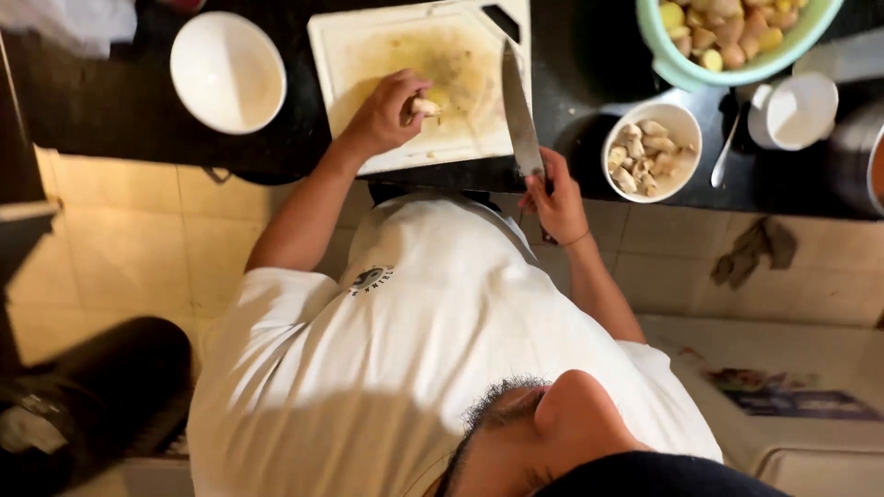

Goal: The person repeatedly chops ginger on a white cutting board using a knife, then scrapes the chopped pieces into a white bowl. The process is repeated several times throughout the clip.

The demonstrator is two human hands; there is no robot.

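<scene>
Overhead, left hand [382, 115] grip clenched on pale food piece [424, 107], right hand [555, 198] grasping knife [518, 110], white cutting board [368, 46].

Bare board [368, 46] ahead; bowls [227, 71] [652, 150] flanking it.

an empty white bowl [227, 71] sits on the dark counter [101, 110] at the left. a small white bowl of pale peeled pieces [650, 150] stands at the right, a spoon [726, 147] just beside it, then a white cup [794, 110]. a green bowl of yellow chunks [737, 35] sits behind. a crumpled cloth [755, 250] lies on the tiled floor [120, 248].
</scene>
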